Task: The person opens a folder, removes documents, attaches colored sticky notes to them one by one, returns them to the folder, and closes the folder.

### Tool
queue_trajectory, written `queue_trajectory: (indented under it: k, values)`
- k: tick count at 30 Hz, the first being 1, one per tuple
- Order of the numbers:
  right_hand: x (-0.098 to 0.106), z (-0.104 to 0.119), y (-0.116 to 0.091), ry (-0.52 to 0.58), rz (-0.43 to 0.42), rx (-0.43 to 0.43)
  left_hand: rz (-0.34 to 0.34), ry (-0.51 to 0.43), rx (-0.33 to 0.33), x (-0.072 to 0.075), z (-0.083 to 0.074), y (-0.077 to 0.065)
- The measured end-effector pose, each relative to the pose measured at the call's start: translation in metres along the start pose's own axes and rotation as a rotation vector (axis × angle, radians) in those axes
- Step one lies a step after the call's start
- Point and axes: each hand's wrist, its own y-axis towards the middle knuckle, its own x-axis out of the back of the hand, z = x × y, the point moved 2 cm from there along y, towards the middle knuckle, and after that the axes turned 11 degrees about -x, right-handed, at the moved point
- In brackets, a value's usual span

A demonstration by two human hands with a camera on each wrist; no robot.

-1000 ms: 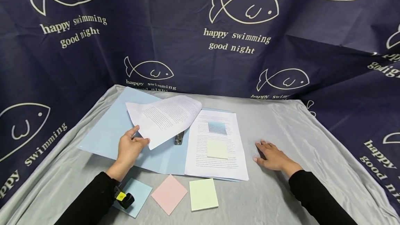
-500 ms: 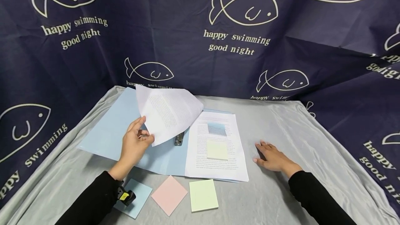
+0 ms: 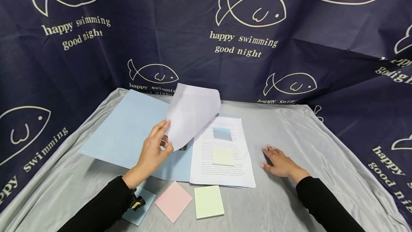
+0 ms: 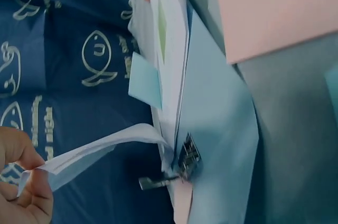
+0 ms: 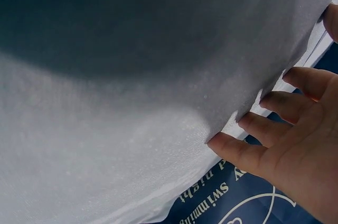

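My left hand (image 3: 153,150) pinches the edge of a lifted printed sheet (image 3: 193,112), which curves up over the open light blue folder (image 3: 125,124). In the left wrist view thumb and finger grip the paper, and a metal clip (image 4: 189,158) shows at the folder's spine. On the right side lies a stack of printed pages (image 3: 206,173), bearing a blue sticky note (image 3: 222,133) and a pale green sticky note pad (image 3: 222,155). My right hand (image 3: 281,162) rests on the cloth right of the folder, fingers spread and holding nothing.
In front of the folder lie a blue sticky note pad (image 3: 141,210) partly under the left wrist, a pink pad (image 3: 173,201) and a light green pad (image 3: 208,202). Grey cloth (image 3: 257,207) covers the table. A dark blue curtain (image 3: 193,17) with fish drawings hangs behind.
My left hand has moved right and slightly lower from its mid position, carrying the sheet from over the folder's left cover toward the page stack. The right hand stays in place.
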Motion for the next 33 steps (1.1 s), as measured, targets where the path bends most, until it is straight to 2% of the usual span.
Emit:
queue_trajectory:
  k: [4, 9, 15, 25, 33]
  values:
    - [0.001, 0.001, -0.001, -0.002, 0.006, -0.011, 0.008, 0.003, -0.133, -0.011, -0.009, 0.001]
    - [0.001, 0.002, -0.002, -0.005, 0.013, -0.018, 0.051, 0.035, -0.218, -0.023, -0.020, 0.001]
    - [0.000, 0.003, -0.002, -0.003, 0.021, -0.023, 0.131, 0.031, -0.265, -0.035, -0.033, 0.002]
    - [0.000, 0.001, 0.000, -0.016, 0.018, -0.021, 0.286, 0.027, -0.272, -0.056, -0.048, -0.003]
    - [0.000, 0.002, 0.000, -0.018, 0.016, -0.015, 0.484, 0.065, -0.332, -0.063, -0.050, -0.010]
